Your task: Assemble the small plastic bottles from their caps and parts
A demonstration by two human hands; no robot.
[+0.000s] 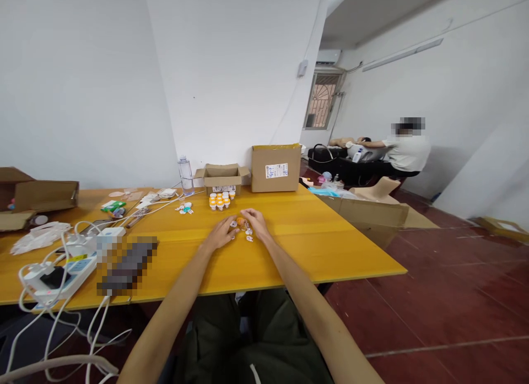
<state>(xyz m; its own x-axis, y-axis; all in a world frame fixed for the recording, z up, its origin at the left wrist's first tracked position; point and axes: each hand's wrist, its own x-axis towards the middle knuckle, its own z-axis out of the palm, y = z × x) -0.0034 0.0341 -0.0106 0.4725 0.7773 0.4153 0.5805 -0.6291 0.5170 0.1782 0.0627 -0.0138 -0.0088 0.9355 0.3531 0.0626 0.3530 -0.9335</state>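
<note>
My left hand point(223, 233) rests on the yellow table with its fingers stretched toward a small group of pieces. Opposite it, my right hand point(256, 224) reaches in, fingers extended and slightly curved. A small orange container point(241, 222) lies between the two hands, close to the right fingertips; whether they touch it I cannot tell. Small white pieces with dark and red marks point(249, 238) are scattered beside my right hand, and another white piece point(233, 224) is at my left fingertips. Just beyond the hands stand several orange bottles with white caps point(220, 201) in a tight block.
More small white and teal pieces point(185, 208) lie left of the bottles. Behind are an open carton point(223, 180), a closed carton point(275, 169) and a clear bottle point(185, 174). A power strip point(78, 274) with tangled cables occupies the left. A person point(407, 152) sits at far right.
</note>
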